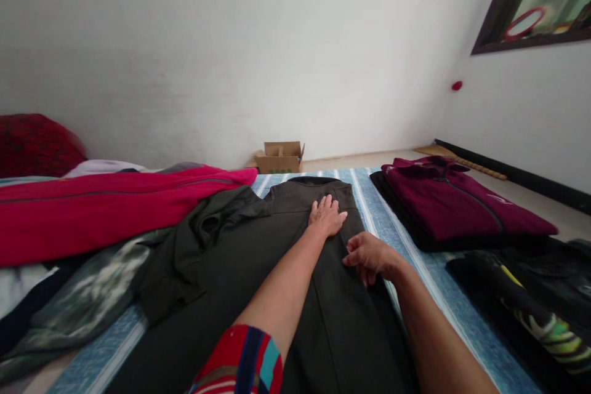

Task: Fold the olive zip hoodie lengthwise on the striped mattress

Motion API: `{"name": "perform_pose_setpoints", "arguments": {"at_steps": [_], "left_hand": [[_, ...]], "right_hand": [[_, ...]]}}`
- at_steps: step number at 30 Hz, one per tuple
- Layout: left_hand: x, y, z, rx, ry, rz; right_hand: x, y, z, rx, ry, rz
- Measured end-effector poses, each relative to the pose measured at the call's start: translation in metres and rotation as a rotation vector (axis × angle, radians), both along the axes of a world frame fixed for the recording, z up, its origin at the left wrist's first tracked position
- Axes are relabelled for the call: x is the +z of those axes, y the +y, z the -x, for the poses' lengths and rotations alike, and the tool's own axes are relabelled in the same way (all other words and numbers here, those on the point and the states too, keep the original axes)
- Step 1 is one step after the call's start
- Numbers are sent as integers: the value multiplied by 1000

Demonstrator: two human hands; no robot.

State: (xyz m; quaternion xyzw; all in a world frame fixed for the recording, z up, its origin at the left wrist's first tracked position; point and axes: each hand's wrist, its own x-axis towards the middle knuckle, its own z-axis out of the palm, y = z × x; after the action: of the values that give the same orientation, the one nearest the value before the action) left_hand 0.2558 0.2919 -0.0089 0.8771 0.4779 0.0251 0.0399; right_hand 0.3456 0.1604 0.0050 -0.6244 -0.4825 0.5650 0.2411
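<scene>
A blue and white striped bedsheet (406, 240) of flat woven cloth covers the bed, its stripes running away from the camera toward the white wall. On it, in the middle, lies the dark garment (332, 320), a smooth, matte, near-black piece spread flat and long; its long axis runs from the near edge of the view straight away toward the wall, with its far end, a squared edge, pointing at the cardboard box (279, 157). A seam line runs down its length. Its left part is bunched into soft folds.

To the left a bright pink fleece jacket (92, 209) lies stretched crosswise, soft and slightly fuzzy, with a thin dark zip line. Below it is a crumpled grey-green patterned cloth (78, 301). To the right a maroon jacket (462, 209) sits folded in a neat rectangle on top of a black layer, and nearer the camera a black item with yellow-green markings (545, 320) lies folded.

The left hand (327, 215) rests palm down on the far part of the dark garment, fingers spread flat, its grip apart. The right hand (369, 255) is at the garment's right edge, fingers curled and pinched together on the fabric there. A red, blue and teal striped sleeve (240, 363) shows on the left arm.
</scene>
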Motion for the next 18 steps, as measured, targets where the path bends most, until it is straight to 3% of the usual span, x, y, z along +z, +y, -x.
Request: {"name": "perform_pose_setpoints", "arguments": {"at_steps": [11, 18], "left_hand": [[13, -6, -4, -27, 12, 22], [32, -64, 20, -128, 16, -34]], "right_hand": [[6, -1, -4, 19, -48, 11], [6, -1, -8, 26, -91, -11]]}}
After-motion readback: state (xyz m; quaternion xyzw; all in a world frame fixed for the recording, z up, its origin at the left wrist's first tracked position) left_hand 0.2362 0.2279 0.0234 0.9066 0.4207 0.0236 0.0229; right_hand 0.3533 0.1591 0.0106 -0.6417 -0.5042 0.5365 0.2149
